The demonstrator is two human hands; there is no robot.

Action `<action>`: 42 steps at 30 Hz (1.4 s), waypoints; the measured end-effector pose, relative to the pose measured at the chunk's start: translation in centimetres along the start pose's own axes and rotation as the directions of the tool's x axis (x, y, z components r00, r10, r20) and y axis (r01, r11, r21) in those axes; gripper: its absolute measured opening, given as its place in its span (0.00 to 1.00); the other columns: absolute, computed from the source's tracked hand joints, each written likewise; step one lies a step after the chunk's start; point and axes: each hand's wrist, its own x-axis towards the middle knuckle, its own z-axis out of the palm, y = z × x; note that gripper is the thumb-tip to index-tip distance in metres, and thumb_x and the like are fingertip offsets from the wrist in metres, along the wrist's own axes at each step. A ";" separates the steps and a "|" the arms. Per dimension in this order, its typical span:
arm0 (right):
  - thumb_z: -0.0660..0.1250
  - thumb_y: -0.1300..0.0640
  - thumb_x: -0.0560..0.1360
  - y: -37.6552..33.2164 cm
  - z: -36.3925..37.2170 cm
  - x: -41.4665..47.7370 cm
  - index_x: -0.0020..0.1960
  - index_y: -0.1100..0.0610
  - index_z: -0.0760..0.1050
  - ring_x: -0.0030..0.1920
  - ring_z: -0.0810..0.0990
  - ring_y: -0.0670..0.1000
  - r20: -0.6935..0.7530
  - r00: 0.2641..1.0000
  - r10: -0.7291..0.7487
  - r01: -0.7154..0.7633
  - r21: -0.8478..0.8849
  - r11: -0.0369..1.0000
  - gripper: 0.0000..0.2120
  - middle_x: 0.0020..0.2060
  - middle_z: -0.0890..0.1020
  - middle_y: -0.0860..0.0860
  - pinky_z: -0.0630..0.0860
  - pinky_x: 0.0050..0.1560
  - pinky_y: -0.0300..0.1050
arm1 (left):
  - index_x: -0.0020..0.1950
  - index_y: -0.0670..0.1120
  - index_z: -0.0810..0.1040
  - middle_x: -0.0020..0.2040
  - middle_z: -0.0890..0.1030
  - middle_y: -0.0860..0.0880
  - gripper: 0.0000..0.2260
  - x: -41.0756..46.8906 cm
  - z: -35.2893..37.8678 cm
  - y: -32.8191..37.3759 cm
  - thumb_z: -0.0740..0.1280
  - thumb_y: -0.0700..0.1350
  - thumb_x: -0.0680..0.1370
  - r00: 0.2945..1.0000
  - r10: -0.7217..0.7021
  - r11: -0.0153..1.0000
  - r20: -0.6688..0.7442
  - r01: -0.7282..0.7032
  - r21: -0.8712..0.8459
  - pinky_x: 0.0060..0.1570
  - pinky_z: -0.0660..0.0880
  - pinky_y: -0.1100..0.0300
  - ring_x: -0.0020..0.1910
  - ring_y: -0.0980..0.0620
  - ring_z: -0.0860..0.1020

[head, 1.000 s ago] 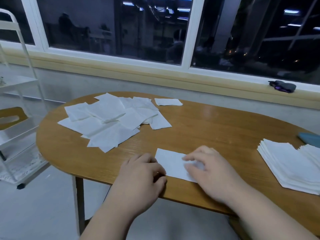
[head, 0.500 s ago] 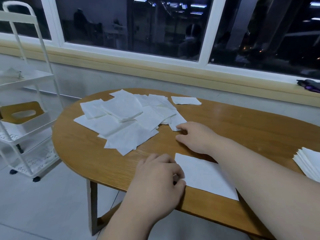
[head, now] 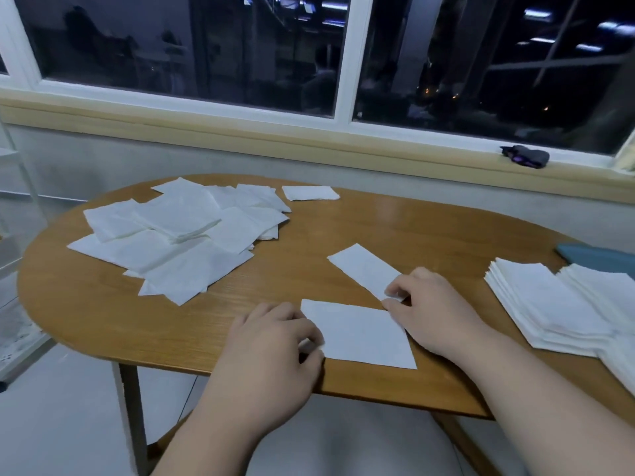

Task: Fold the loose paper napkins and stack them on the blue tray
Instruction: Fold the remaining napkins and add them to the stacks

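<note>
- No text, label, brand, number or sign is showing legibly anywhere.
- Each napkin (head: pixel 360 334) is lying plain white; the table (head: pixel 412 228) is showing only wood grain.

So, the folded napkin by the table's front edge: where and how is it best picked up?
Probably by pinching its left short edge, coming in from the left. The folded napkin lies flat on the table, so only an edge offers purchase. The left hand grips that edge, while the right hand is busy pinching a second napkin.

2 bare hands (head: pixel 275 341), bare forearms (head: pixel 536 383)
</note>
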 end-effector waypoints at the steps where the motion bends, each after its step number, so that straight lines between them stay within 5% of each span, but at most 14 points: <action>1: 0.62 0.46 0.80 0.3 0.1 -0.5 0.52 0.44 0.78 0.55 0.71 0.46 -0.029 1.000 0.000 0.000 0.000 1.000 0.07 0.48 0.73 0.41 0.74 0.56 0.47 | 0.49 0.60 0.80 0.50 0.75 0.64 0.05 0.0 0.1 0.1 0.65 0.56 0.76 1.000 0.002 1.000 0.006 -0.002 0.003 0.58 0.64 0.59 0.57 0.63 0.67; 9: 0.59 0.51 0.83 0.2 -1.4 -1.5 0.51 0.46 0.77 0.49 0.74 0.43 -0.168 0.985 -0.023 0.038 0.088 0.995 0.08 0.49 0.75 0.40 0.71 0.47 0.39 | 0.57 0.60 0.81 0.56 0.74 0.65 0.09 0.4 0.4 1.1 0.68 0.54 0.77 0.996 0.003 0.992 -0.085 -0.014 -0.129 0.63 0.67 0.58 0.60 0.63 0.67; 15: 0.61 0.50 0.81 -3.2 -5.0 -2.9 0.49 0.44 0.77 0.51 0.74 0.39 -0.063 0.960 -0.273 0.280 0.214 0.936 0.06 0.46 0.77 0.38 0.70 0.45 0.32 | 0.76 0.65 0.57 0.77 0.53 0.61 0.34 1.4 0.3 1.2 0.71 0.52 0.75 0.982 -0.060 0.960 -0.179 0.008 -0.279 0.73 0.58 0.56 0.76 0.62 0.48; 18: 0.62 0.51 0.80 -3.5 -5.8 -4.1 0.47 0.44 0.77 0.50 0.76 0.40 -0.057 0.957 -0.284 0.286 0.350 0.892 0.06 0.46 0.80 0.38 0.72 0.46 0.34 | 0.75 0.68 0.56 0.72 0.61 0.68 0.33 1.7 -0.3 1.4 0.70 0.53 0.76 0.977 -0.103 0.932 -0.185 0.029 -0.361 0.69 0.63 0.61 0.73 0.65 0.56; 21: 0.64 0.53 0.80 -2.7 -5.8 -4.5 0.47 0.46 0.77 0.44 0.79 0.46 -0.067 0.978 -0.195 0.201 0.524 0.828 0.05 0.41 0.82 0.45 0.75 0.48 0.46 | 0.69 0.72 0.65 0.49 0.71 0.81 0.25 1.6 -0.9 1.9 0.69 0.53 0.76 0.975 -0.177 0.874 -0.133 0.093 -0.476 0.48 0.67 0.73 0.56 0.67 0.74; 23: 0.64 0.54 0.80 -2.2 -5.6 -5.0 0.53 0.46 0.76 0.46 0.82 0.47 -0.004 0.989 -0.147 0.108 0.693 0.713 0.04 0.43 0.84 0.47 0.77 0.51 0.49 | 0.67 0.72 0.67 0.47 0.66 0.87 0.24 1.7 -1.0 2.4 0.70 0.52 0.76 0.973 -0.201 0.840 -0.111 0.113 -0.530 0.47 0.65 0.77 0.55 0.79 0.69; 25: 0.67 0.55 0.79 -2.0 -4.8 -5.6 0.65 0.40 0.70 0.51 0.84 0.47 0.068 0.986 -0.151 0.049 0.752 0.658 0.17 0.49 0.86 0.45 0.78 0.57 0.52 | 0.68 0.71 0.67 0.49 0.65 0.87 0.26 1.9 -0.8 2.7 0.71 0.51 0.75 0.970 -0.223 0.819 -0.102 0.129 -0.559 0.51 0.63 0.79 0.53 0.87 0.61; 27: 0.68 0.56 0.78 -1.8 -3.6 -6.1 0.68 0.28 0.63 0.50 0.84 0.49 0.024 0.993 -0.119 0.070 0.690 0.720 0.28 0.50 0.86 0.47 0.79 0.56 0.56 | 0.71 0.71 0.64 0.51 0.66 0.83 0.29 2.1 -0.6 2.9 0.71 0.51 0.76 0.968 -0.236 0.808 -0.083 0.148 -0.570 0.53 0.63 0.77 0.51 0.88 0.61; 30: 0.66 0.56 0.78 -1.2 -1.9 -6.4 0.66 0.23 0.63 0.48 0.82 0.58 -0.083 0.996 -0.037 0.082 0.640 0.764 0.31 0.50 0.84 0.55 0.78 0.54 0.59 | 0.70 0.76 0.60 0.42 0.75 0.69 0.29 2.1 -0.3 3.1 0.68 0.51 0.78 0.978 -0.207 0.853 -0.013 0.174 -0.492 0.42 0.67 0.79 0.43 0.78 0.71; 33: 0.66 0.58 0.79 -0.2 -0.9 -6.7 0.56 0.30 0.77 0.45 0.81 0.42 -0.116 0.993 -0.026 0.086 0.552 0.830 0.21 0.48 0.84 0.39 0.74 0.48 0.34 | 0.61 0.75 0.73 0.41 0.78 0.68 0.18 2.3 0.3 2.9 0.68 0.51 0.78 0.986 -0.159 0.890 0.058 0.168 -0.424 0.44 0.67 0.80 0.47 0.72 0.74; 36: 0.65 0.59 0.79 0.1 -0.4 -6.8 0.52 0.41 0.84 0.52 0.77 0.32 -0.125 0.992 0.023 0.042 0.495 0.868 0.14 0.45 0.82 0.32 0.68 0.48 0.23 | 0.52 0.65 0.82 0.43 0.81 0.62 0.08 2.9 1.1 2.8 0.68 0.52 0.78 0.991 -0.118 0.933 0.060 0.132 -0.335 0.48 0.70 0.71 0.50 0.64 0.75; 38: 0.64 0.57 0.79 0.1 0.0 -6.6 0.54 0.45 0.84 0.52 0.76 0.35 -0.136 0.990 0.025 0.036 0.423 0.905 0.12 0.41 0.81 0.35 0.68 0.50 0.25 | 0.52 0.61 0.83 0.41 0.80 0.59 0.06 3.3 1.6 2.5 0.67 0.52 0.79 0.996 -0.076 0.969 0.053 0.087 -0.230 0.50 0.71 0.62 0.51 0.59 0.74; 42: 0.61 0.55 0.79 0.0 0.6 -6.4 0.49 0.51 0.83 0.49 0.74 0.45 -0.095 0.995 -0.025 0.046 0.225 0.973 0.11 0.36 0.77 0.45 0.74 0.54 0.45 | 0.47 0.54 0.82 0.40 0.75 0.54 0.06 3.6 2.4 2.1 0.65 0.51 0.79 0.999 -0.046 0.999 0.007 0.046 -0.013 0.47 0.68 0.56 0.48 0.54 0.69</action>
